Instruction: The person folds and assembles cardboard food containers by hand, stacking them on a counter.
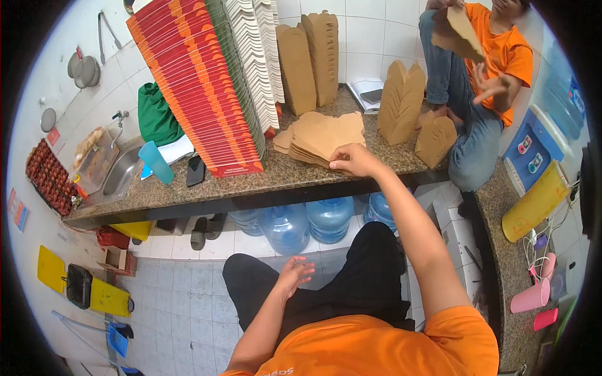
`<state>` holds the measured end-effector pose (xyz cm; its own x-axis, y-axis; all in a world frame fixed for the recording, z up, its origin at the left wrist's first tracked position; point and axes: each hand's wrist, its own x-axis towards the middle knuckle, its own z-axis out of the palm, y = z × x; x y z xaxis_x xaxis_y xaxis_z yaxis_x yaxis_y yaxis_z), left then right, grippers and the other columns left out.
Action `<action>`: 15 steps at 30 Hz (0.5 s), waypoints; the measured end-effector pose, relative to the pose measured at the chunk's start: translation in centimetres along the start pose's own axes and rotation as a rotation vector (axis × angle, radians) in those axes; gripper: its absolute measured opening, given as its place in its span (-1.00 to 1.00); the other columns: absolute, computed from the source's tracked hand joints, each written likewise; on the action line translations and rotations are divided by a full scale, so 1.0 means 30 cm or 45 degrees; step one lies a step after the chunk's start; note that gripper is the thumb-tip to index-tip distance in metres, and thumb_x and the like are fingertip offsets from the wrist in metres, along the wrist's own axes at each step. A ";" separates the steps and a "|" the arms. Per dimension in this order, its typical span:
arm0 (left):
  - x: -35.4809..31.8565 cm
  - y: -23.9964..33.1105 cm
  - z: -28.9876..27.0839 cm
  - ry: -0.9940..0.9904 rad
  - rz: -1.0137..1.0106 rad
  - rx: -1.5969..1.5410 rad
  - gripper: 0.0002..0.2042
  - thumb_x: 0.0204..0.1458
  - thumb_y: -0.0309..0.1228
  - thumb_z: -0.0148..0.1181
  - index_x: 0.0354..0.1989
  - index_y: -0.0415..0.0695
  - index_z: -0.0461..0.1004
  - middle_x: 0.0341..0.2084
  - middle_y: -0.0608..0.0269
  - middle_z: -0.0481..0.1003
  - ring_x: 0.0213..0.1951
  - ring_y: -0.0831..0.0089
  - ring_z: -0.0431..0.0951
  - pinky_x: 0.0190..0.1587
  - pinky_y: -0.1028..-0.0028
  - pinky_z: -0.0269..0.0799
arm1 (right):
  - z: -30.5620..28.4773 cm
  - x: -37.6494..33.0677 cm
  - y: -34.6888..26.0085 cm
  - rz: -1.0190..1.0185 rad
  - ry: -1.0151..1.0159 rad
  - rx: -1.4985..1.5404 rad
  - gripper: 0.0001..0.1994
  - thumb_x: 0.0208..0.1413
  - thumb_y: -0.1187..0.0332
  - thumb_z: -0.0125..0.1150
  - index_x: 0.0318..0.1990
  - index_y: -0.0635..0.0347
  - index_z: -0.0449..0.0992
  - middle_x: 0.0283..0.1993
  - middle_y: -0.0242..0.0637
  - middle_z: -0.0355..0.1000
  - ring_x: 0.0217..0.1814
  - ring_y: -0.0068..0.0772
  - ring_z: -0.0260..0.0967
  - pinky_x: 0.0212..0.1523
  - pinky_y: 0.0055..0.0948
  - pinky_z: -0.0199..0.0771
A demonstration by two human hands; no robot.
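A: Start at the far left. What sits on the counter (269, 182)?

B: A steel sink (122, 169) with a tap, then a turquoise cup (155, 161) and a dark phone (195, 170) lying flat. Behind them leans a long slanted row of red flat-packed cartons (194, 88), and pressed against its right side a row of white ones (257, 53).

A: And the left hand?

B: The left hand (295, 272) is nowhere near the counter. It rests on the person's black-trousered thigh, fingers loosely spread and half curled, with nothing in it.

A: What lies in the middle?

B: A fanned pile of flat brown paper boxes (323, 138) lies on the counter, right of the red row. Two upright stacks of brown cartons (310, 59) stand behind it against the tiled wall.

A: Is the right hand on that pile?

B: Yes. The right hand (354, 160) reaches out to the near edge of the pile, fingertips pinched together on the corner of the top sheet, the arm stretched long from the lower right.

A: Further right?

B: Folded brown boxes (401, 103) stand grouped on the counter. Past them another person in an orange shirt (511, 50) sits on the counter, holding a brown sheet up near the top edge.

A: Below the counter?

B: Blue water jugs (307, 222) stand in a row on the floor. On the far right, a pink cup (530, 297) sits on a side counter.
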<state>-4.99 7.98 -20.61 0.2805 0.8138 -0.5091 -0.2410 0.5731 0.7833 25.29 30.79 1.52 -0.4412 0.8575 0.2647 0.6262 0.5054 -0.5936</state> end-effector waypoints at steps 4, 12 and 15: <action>-0.007 -0.002 -0.007 -0.024 0.011 0.018 -0.74 0.33 -0.39 0.10 0.14 0.00 0.32 0.08 0.10 0.56 0.07 0.33 0.58 0.02 0.29 0.52 | 0.005 0.014 0.028 0.025 -0.041 0.076 -0.76 0.21 0.25 0.44 -0.11 0.23 0.69 -0.23 -0.25 0.68 -0.17 -0.49 0.57 -0.05 -0.36 0.56; -0.010 -0.006 -0.007 -0.048 -0.002 0.048 -0.75 0.33 -0.40 0.10 0.14 0.02 0.33 0.09 0.13 0.56 0.07 0.35 0.59 0.02 0.30 0.51 | 0.029 0.014 0.086 0.108 -0.051 0.344 -0.81 0.24 0.35 0.41 -0.12 0.30 0.69 -0.19 -0.30 0.68 -0.14 -0.57 0.57 -0.05 -0.45 0.57; -0.016 -0.005 -0.007 -0.042 -0.005 0.086 -0.75 0.33 -0.41 0.10 0.14 0.02 0.33 0.09 0.13 0.56 0.07 0.36 0.59 0.03 0.30 0.51 | 0.042 0.008 0.074 0.100 -0.021 0.365 -0.81 0.24 0.36 0.41 -0.11 0.30 0.69 -0.18 -0.30 0.68 -0.13 -0.58 0.57 -0.04 -0.47 0.57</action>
<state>-5.28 7.51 -20.56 0.3121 0.8074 -0.5008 -0.1770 0.5673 0.8043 25.76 31.99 -0.70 -0.4101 0.8902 0.1985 0.4529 0.3877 -0.8029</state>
